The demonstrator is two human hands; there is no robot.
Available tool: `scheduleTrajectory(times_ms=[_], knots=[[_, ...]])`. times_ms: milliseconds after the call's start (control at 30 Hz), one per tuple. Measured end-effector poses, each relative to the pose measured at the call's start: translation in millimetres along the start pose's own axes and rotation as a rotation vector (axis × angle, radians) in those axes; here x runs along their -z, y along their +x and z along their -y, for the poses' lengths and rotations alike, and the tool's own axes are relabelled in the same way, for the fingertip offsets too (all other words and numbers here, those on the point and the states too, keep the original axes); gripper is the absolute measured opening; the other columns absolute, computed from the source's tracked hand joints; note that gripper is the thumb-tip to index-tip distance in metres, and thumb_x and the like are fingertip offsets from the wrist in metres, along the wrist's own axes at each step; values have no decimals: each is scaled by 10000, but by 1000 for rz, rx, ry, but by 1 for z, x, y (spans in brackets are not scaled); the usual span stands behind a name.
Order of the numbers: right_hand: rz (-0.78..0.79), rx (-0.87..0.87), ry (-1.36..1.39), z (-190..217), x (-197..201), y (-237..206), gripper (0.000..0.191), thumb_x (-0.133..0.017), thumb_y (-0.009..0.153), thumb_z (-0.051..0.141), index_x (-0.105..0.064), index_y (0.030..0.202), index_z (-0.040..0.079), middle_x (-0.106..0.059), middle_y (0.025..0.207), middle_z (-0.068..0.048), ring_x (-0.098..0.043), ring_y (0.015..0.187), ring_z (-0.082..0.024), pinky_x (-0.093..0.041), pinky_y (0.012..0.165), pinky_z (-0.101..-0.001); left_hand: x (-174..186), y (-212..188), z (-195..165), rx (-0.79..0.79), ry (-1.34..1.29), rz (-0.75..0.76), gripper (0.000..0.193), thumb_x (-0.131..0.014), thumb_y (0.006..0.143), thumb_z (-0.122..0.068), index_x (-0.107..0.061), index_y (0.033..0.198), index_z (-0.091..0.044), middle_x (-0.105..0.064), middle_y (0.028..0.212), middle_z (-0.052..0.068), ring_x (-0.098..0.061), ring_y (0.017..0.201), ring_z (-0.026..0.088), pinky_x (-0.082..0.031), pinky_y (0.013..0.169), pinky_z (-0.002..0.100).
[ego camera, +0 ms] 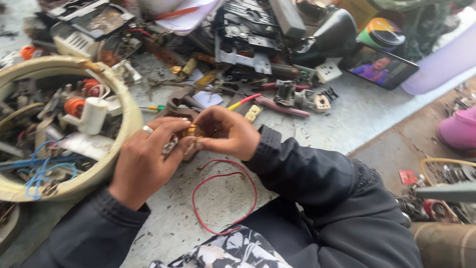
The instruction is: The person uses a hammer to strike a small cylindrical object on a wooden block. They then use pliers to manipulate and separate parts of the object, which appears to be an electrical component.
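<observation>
- The left hand (144, 161), ring on one finger, and the right hand (225, 131) both pinch a small coppery metal part (191, 133) between their fingertips, above the concrete floor (347, 119).
- A red wire loop (225, 196) lies just below.
- Judged: fine fiddling in hand; steady fingertip grip is needed next.

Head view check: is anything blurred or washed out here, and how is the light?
Head view: soft, even daylight, no hard shadows; the left hand and right hand are slightly motion-blurred, so the small part between them stays unclear; the red wire reads sharp; the phone screen glows without glare.
</observation>
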State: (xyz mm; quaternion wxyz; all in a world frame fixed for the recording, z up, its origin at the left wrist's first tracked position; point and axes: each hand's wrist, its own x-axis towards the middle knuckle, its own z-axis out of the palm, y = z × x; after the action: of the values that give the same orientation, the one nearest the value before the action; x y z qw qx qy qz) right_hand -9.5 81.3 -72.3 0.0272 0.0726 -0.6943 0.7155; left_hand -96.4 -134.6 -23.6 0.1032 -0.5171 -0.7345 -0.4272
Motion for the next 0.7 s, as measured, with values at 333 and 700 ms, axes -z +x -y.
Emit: scheduleTrajectory(times_ms=[333, 700], knots=[[60, 31, 15, -2, -3, -5, 402, -717, 982, 5, -480, 1307, 21, -633, 1188, -70, -649, 1133, -136, -551, 1033, -331, -3, 1, -2, -93, 122, 2, 167, -660, 989, -130, -653, 1135, -48, -724, 1082, 106, -703, 866, 300, -537, 727, 405], [61, 15, -88, 7, -14, -6, 434, -726, 946, -17, -465, 1290, 22, -604, 1177, -55, -634, 1133, -131, -537, 1031, -320, -4, -10, 12, 3, -95, -54, 96, -623, 1019, -76, -639, 1109, -47, -703, 1023, 104, -709, 903, 296, -545, 753, 383]])
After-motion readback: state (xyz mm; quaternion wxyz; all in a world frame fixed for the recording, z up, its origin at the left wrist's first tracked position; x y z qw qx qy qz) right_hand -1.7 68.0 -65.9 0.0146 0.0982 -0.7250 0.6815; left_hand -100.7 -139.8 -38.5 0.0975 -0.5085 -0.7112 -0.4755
